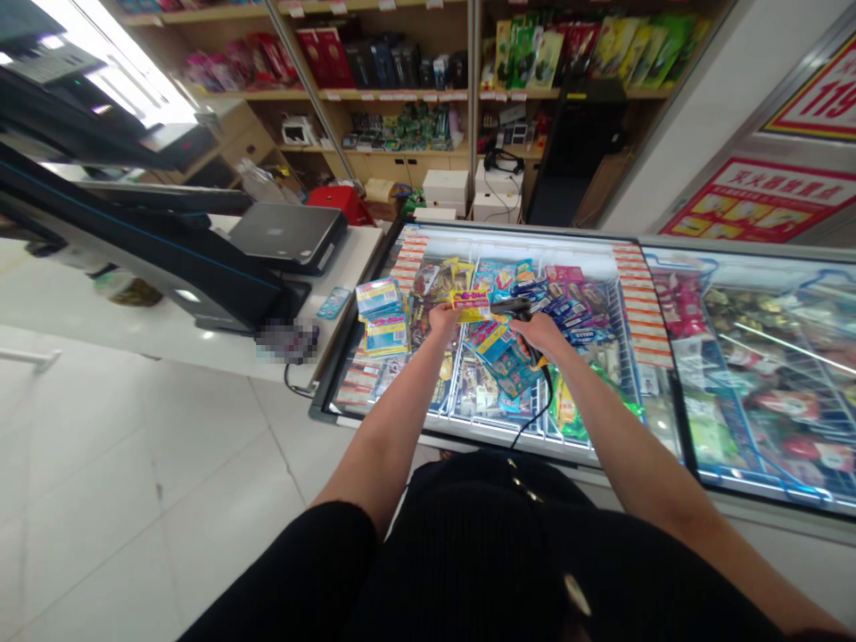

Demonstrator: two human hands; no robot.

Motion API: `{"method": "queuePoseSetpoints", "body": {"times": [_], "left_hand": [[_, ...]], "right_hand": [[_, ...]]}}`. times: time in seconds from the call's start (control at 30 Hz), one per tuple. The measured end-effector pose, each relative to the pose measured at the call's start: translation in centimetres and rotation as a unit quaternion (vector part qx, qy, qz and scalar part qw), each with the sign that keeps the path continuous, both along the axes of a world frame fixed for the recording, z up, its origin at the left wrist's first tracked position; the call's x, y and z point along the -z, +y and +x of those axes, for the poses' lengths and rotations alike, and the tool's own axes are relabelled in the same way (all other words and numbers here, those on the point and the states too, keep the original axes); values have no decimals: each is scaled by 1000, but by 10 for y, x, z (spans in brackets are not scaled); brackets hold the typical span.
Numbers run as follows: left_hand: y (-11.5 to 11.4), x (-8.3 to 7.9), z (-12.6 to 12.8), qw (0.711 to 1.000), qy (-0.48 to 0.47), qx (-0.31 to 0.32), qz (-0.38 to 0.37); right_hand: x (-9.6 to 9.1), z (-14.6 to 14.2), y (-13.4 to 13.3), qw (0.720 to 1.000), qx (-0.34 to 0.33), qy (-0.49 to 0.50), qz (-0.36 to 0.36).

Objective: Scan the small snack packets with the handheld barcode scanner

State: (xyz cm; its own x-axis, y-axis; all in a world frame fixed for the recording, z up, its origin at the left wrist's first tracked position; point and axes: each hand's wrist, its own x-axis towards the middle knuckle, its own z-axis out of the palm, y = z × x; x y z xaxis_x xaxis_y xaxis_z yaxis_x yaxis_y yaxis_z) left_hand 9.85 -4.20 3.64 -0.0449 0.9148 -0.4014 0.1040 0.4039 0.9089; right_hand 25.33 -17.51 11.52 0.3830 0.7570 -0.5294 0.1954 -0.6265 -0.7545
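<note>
My left hand [442,319] is closed on the left end of a yellow and pink packet [472,305], held above the glass top of a chest freezer. In my right hand [539,332] is a black barcode scanner [512,308] with a yellow-orange part at its grip. The scanner's head faces the packet's right end, very close to it; whether they touch I cannot tell. A black cable [549,392] hangs from the scanner's grip. Beneath my hands lie blue and yellow packets [495,348]. To the left, a stack of similar packets [386,325] rests on the freezer top.
The chest freezer [321,410] holds several wrapped ices in wire baskets. On its left stands a white counter [365,254] with a closed laptop [291,234], a black monitor stand [227,276] and a blue card-like item [333,303]. Stocked shelves [401,94] line the back.
</note>
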Motion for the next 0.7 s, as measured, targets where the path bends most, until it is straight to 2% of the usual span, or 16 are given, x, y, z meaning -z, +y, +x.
{"method": "queuePoseSetpoints", "body": {"times": [0.17,0.3,0.5,0.7], "left_hand": [[-3,-4,-13,998,-41,1,-47],[-9,-12,-35,996,-54,4,-70],[-14,-22,-87,995,-50,-33,-74],[-9,-16,-142,995,-20,-69,-71]], "right_hand": [[-11,-15,3,1000,-11,-17,-5],[-12,-32,10,999,-40,-30,2],[-13,-68,26,995,-88,-33,22],[-15,-105,42,990,-126,-46,28]]}}
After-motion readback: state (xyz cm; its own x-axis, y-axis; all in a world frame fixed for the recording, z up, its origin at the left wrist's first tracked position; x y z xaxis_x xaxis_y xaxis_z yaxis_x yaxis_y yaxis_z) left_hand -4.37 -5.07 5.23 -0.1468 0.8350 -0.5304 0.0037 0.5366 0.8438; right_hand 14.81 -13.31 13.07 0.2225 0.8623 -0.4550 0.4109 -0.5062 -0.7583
